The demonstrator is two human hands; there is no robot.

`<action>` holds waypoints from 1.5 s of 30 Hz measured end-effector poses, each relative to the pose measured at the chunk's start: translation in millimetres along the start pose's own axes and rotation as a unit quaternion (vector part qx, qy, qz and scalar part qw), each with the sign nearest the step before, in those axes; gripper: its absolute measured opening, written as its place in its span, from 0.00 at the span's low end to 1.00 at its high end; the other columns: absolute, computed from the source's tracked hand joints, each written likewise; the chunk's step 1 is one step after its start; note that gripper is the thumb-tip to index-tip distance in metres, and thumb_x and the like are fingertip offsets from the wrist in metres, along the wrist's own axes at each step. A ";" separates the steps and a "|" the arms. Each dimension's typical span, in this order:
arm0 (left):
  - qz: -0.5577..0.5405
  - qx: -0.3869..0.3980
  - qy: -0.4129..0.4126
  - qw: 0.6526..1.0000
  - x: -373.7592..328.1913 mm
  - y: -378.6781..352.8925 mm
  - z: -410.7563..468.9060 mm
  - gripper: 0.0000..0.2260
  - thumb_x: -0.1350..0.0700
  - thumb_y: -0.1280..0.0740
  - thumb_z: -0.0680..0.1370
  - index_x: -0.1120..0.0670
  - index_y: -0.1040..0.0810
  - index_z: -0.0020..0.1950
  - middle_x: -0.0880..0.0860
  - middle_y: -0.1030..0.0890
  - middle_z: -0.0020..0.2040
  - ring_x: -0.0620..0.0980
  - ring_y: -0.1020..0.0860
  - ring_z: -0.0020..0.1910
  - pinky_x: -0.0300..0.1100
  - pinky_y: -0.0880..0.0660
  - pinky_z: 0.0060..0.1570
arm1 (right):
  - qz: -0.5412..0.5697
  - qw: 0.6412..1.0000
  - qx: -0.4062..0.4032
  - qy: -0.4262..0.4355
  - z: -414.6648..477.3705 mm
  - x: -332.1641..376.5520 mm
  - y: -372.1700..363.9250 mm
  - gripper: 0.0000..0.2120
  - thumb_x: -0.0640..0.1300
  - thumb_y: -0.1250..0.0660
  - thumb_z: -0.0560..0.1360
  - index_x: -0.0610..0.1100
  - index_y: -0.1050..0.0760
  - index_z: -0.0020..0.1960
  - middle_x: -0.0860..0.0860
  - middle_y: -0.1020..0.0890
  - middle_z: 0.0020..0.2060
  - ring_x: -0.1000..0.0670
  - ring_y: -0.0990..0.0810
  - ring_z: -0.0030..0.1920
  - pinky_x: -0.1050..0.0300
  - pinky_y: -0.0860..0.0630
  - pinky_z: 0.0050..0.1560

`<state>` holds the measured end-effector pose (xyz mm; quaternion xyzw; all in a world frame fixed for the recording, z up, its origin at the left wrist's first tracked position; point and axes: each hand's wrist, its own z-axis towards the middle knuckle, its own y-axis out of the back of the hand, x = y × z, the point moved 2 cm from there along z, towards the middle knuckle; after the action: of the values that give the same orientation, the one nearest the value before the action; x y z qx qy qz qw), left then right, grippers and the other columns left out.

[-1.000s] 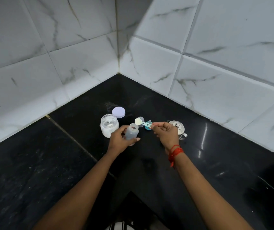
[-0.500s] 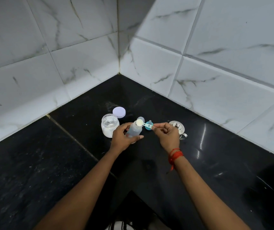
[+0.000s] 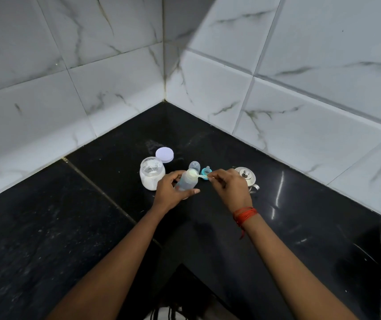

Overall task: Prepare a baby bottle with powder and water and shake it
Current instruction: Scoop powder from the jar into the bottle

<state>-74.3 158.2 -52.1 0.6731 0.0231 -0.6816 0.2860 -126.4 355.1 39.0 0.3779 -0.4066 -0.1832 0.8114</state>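
My left hand point(image 3: 170, 192) grips a clear baby bottle point(image 3: 186, 182), tilted with its open mouth toward the right. My right hand point(image 3: 228, 186) pinches the handle of a small scoop point(image 3: 195, 174) whose bowl, heaped with white powder, rests at the bottle's mouth. An open glass jar of white powder point(image 3: 151, 176) stands just left of my left hand. Its pale lilac lid point(image 3: 164, 154) lies behind it. The bottle's clear cap point(image 3: 194, 166) and the teal nipple ring point(image 3: 205, 172) sit on the counter behind the bottle.
A small steel lidded pot point(image 3: 246, 177) stands right of my right hand, partly hidden by it. The black stone counter point(image 3: 74, 227) runs into a corner of white marble-patterned wall tiles point(image 3: 300, 125). A red thread band is on my right wrist.
The scoop has moved left and down, from above and right of the bottle onto its mouth. The bottle is tilted more toward the scoop.
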 end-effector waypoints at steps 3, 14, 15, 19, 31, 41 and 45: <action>-0.003 0.003 -0.002 1.000 0.5 -0.3 -0.8 0.28 0.45 0.14 0.62 0.47 0.18 0.60 0.44 0.16 0.55 0.42 0.19 0.54 0.37 0.22 0.51 | -0.052 0.995 -0.004 0.087 2.9 8.7 7.1 0.04 0.39 0.25 0.74 0.44 0.15 0.49 0.46 0.19 0.35 0.46 0.21 0.38 0.54 0.23 0.38; -0.002 0.018 -0.035 0.999 -1.1 5.0 3.1 0.29 0.47 0.14 0.63 0.48 0.17 0.61 0.43 0.16 0.55 0.44 0.19 0.56 0.37 0.23 0.54 | -0.149 0.967 0.051 0.203 25.4 20.0 13.5 0.05 0.36 0.26 0.72 0.44 0.16 0.46 0.50 0.16 0.33 0.45 0.22 0.40 0.50 0.21 0.37; -0.001 0.020 -0.041 0.999 -1.3 5.6 3.6 0.29 0.47 0.14 0.63 0.47 0.17 0.61 0.42 0.16 0.55 0.44 0.19 0.56 0.38 0.23 0.54 | -0.151 0.966 0.050 0.204 26.6 20.4 14.3 0.05 0.35 0.26 0.72 0.44 0.16 0.45 0.50 0.16 0.33 0.45 0.22 0.39 0.50 0.21 0.37; -0.004 0.013 -0.051 0.999 -4.6 6.0 4.9 0.28 0.48 0.14 0.63 0.48 0.17 0.61 0.43 0.15 0.56 0.44 0.19 0.57 0.35 0.23 0.55 | -0.150 0.967 0.038 0.204 26.9 23.6 14.7 0.07 0.34 0.26 0.71 0.43 0.16 0.46 0.49 0.16 0.35 0.46 0.21 0.39 0.50 0.21 0.36; -0.060 -0.020 -0.003 0.998 -4.9 2.1 9.7 0.28 0.49 0.15 0.65 0.47 0.18 0.63 0.44 0.15 0.57 0.44 0.19 0.56 0.34 0.24 0.53 | -0.074 0.988 -0.019 0.133 11.3 22.6 11.9 0.06 0.36 0.27 0.75 0.43 0.16 0.51 0.47 0.15 0.38 0.44 0.18 0.41 0.46 0.19 0.36; -0.063 -0.020 0.004 0.998 -2.6 2.5 7.7 0.29 0.48 0.15 0.65 0.47 0.18 0.63 0.43 0.15 0.57 0.43 0.18 0.57 0.35 0.23 0.54 | -0.061 0.991 -0.031 0.116 10.9 19.1 13.4 0.06 0.38 0.26 0.74 0.43 0.16 0.51 0.47 0.14 0.41 0.45 0.16 0.43 0.49 0.18 0.40; -0.072 -0.026 0.011 0.997 -0.7 1.8 9.5 0.29 0.46 0.15 0.64 0.47 0.18 0.62 0.42 0.15 0.56 0.44 0.18 0.56 0.39 0.21 0.55 | 0.027 0.996 -0.068 0.042 11.1 20.8 17.3 0.05 0.39 0.27 0.76 0.44 0.15 0.51 0.50 0.13 0.45 0.49 0.17 0.44 0.53 0.19 0.45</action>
<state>-82.2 153.0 -49.9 0.6692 0.0924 -0.6924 0.2533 -122.9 348.5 67.3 0.3177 -0.3690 -0.1727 0.8562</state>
